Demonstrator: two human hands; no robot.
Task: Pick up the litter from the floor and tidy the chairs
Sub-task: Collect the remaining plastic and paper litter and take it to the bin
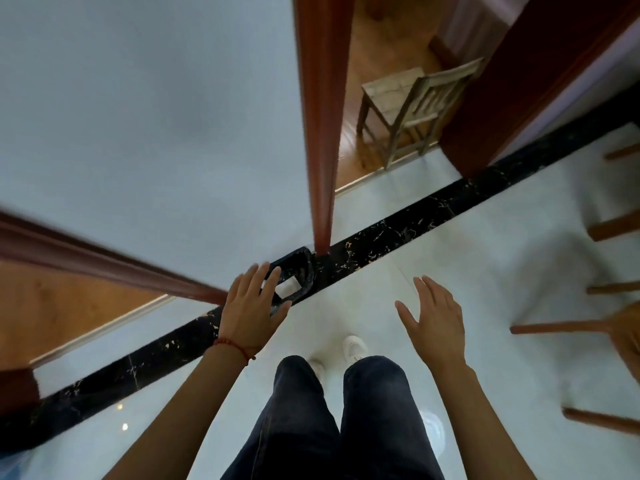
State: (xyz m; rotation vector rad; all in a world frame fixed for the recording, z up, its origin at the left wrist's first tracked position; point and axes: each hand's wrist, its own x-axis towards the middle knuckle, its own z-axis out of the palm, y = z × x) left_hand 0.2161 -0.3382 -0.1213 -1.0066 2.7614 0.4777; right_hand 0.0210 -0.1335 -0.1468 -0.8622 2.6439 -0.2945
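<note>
With both hands empty, left hand (250,308) and right hand (433,319) fingers spread wide, white litter (286,289) already lying in the bin (294,280) by the wall: turn next, probably, toward the chair (408,105) beyond the doorway.

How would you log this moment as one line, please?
left hand: open over black bin | right hand: open, empty | paper in bin

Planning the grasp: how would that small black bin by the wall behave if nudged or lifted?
The black bin looks small and thin-walled, so probably light. It holds only a white scrap, so it may slide or tip when nudged. The glossy floor likely gives little grip.
</note>
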